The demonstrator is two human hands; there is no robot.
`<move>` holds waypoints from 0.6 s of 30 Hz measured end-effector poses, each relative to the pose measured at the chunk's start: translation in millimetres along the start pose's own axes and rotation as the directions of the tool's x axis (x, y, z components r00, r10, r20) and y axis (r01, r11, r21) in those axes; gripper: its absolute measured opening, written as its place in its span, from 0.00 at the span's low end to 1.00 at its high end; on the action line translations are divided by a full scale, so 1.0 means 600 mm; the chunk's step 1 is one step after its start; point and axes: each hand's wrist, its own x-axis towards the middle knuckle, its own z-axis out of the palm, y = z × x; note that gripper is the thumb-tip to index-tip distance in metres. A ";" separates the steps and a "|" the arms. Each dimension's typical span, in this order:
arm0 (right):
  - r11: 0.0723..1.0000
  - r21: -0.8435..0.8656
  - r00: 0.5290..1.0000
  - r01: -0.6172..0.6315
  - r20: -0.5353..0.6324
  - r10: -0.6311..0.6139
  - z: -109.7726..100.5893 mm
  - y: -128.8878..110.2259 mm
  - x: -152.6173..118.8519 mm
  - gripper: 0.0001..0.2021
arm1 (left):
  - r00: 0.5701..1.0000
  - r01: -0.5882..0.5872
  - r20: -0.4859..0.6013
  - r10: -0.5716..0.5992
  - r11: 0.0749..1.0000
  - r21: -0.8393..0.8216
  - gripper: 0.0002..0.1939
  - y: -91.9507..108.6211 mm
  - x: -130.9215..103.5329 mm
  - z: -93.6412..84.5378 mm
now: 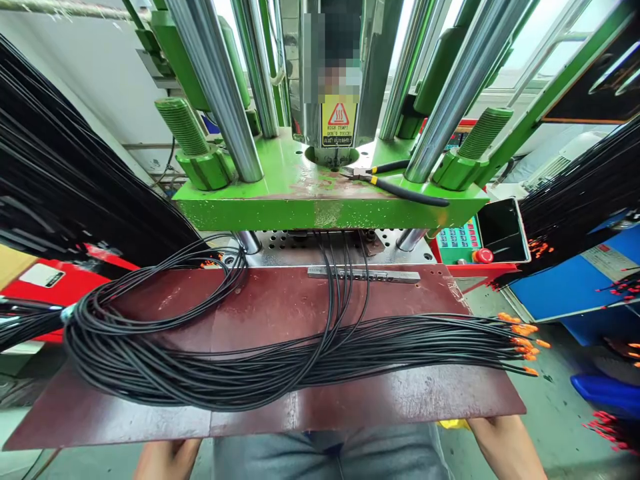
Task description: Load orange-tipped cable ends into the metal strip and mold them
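At the bottom edge, my left hand (167, 459) reaches up to the underside of the dark red board (350, 407); the board's front edge covers its fingers. My right hand (505, 443) is at the board's front right corner, its fingers also hidden below it. A thick looped bundle of black cables (200, 380) lies across the board, with orange tips (525, 347) past the right edge. Several cables run from it into the gap under the green press plate (325, 213). A narrow metal bar (395, 276) lies on the board beneath some of these cables.
Pliers (410, 192) with black handles rest on the green plate, near a heat-warning label (339, 120). Steel columns (220, 87) rise around it. A control panel with a red button (483, 256) stands right. Black cables hang in masses at both sides.
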 end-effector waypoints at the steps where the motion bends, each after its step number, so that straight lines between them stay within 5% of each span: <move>1: 1.000 -0.002 1.000 0.002 0.006 -0.002 0.000 0.001 0.000 0.13 | 1.000 -0.005 -0.010 0.005 1.000 -0.008 0.13 0.001 0.000 0.000; 14: 0.999 -0.030 1.000 0.018 0.008 -0.017 0.001 0.002 0.000 0.11 | 0.999 -0.031 0.041 0.029 0.997 0.065 0.13 0.034 0.004 -0.017; 18: 0.980 -0.195 0.996 0.034 0.090 -0.017 -0.025 0.001 0.003 0.16 | 0.989 -0.004 0.144 -0.039 0.960 0.281 0.22 0.048 -0.011 -0.033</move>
